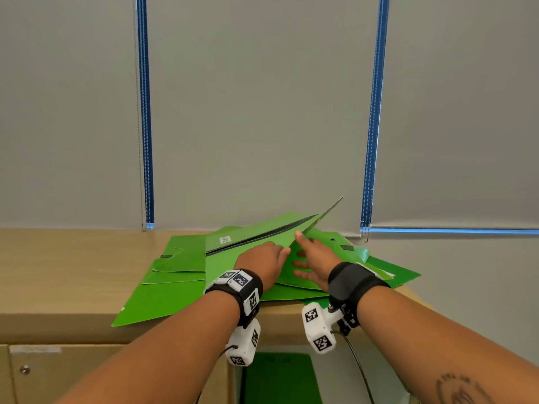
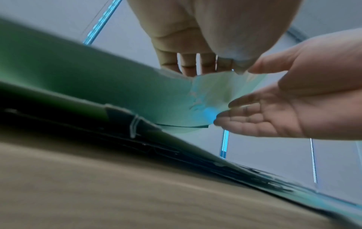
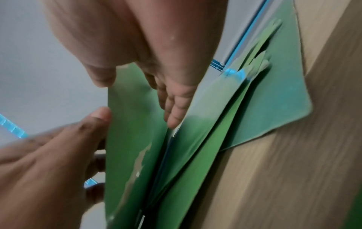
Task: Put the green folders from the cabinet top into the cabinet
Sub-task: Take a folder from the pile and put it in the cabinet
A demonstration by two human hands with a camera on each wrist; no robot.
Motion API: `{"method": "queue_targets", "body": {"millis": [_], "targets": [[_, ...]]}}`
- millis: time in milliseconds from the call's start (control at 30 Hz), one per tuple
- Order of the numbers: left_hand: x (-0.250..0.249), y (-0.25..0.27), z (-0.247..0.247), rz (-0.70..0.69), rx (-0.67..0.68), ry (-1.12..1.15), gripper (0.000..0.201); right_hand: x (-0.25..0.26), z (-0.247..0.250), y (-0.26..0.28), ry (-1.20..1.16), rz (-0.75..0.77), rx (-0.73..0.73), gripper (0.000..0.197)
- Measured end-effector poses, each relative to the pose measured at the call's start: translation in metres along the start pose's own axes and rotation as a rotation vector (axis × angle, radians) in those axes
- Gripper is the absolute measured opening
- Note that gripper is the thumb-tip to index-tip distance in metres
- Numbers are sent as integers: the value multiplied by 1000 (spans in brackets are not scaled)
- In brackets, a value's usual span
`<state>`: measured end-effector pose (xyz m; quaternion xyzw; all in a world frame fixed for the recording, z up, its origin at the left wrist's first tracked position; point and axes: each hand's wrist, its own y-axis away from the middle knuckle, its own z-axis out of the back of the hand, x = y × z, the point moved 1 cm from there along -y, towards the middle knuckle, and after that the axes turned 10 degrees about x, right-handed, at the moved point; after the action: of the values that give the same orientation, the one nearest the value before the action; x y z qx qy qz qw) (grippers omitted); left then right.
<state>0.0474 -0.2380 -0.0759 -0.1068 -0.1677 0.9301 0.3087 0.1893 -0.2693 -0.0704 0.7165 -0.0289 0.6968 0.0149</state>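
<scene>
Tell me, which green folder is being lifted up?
The top folder with the white sticker, held by both hands. Its right edge is tilted up, while the other folders lie flat on the cabinet top.

Green folders (image 1: 180,275) – bright green, one w/ white barcode label (image 1: 225,239). Cabinet top (image 1: 58,263) light wood grain. Blinds (image 1: 256,112) grey – blue edge strips. Wrist bands (image 1: 354,277) black, white-black checker tags.

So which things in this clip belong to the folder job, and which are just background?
Part of the job:
- green folders heaped on the cabinet top
- lifted folder, held by left hand and right hand
- cabinet opening below

Just background:
- window blinds
- bead chains
</scene>
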Motion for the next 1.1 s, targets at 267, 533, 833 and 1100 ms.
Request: {"method": "queue_targets", "body": {"millis": [267, 533, 833, 1100], "targets": [[16, 12, 10, -43, -53, 430, 41, 27, 1, 10, -206, 245, -120, 47], [68, 3, 64, 278, -437, 569, 65, 73, 15, 26, -257, 435, -130, 41], [59, 25, 99, 193, -670, 739, 11, 91, 13, 30, -104, 489, -217, 41], [29, 37, 114, 128, -807, 874, 15, 103, 19, 44, -9, 541, -280, 64]]}}
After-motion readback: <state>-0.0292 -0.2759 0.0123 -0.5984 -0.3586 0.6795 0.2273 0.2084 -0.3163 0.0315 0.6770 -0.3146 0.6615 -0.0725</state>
